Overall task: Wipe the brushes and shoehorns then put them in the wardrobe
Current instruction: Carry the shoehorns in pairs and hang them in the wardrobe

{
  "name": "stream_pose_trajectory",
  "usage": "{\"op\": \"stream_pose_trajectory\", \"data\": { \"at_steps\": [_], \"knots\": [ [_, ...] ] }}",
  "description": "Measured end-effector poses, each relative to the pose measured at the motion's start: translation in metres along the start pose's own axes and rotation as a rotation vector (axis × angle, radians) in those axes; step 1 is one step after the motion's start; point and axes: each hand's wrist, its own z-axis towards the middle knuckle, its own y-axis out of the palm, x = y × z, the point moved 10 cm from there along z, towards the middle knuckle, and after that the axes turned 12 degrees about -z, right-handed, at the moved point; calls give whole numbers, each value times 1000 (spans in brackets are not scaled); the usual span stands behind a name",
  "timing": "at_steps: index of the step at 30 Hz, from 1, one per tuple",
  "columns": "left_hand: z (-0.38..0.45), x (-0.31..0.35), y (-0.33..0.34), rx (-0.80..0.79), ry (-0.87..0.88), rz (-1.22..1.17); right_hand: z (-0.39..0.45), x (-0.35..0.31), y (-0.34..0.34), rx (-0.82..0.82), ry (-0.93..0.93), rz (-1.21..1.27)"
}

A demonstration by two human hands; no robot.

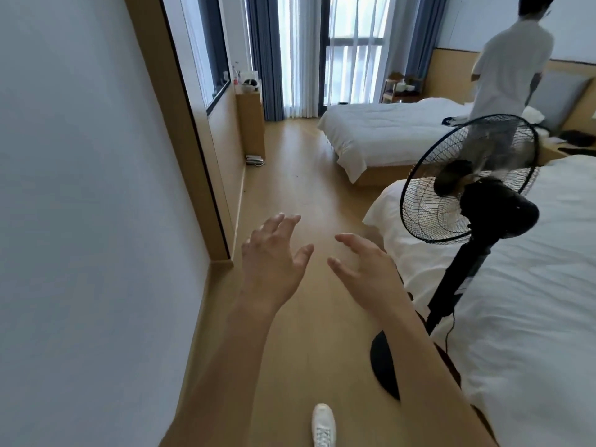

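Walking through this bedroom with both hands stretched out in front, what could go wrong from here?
The black standing fan stands close on the right; its round base and cord lie on the floor by the walking path, so a foot could catch them and tip it. The right hand could also brush the fan's cage. Both the left hand and the right hold nothing, and no brushes, shoehorns or cloth are in view, so the job may stall.

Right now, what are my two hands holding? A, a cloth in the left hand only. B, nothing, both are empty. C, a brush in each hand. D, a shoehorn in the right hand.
B: the left hand and right hand are both raised over the wooden floor with fingers spread and nothing in them.
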Motion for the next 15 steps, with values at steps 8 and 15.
{"op": "stream_pose_trajectory", "data": {
  "at_steps": [8,15],
  "knots": [
    [181,-66,10,63,-77,112,205,-5,58,-66,-59,47],
    [307,-109,24,112,-123,143,343,3,88,-131,-83,24]
  ]
}}
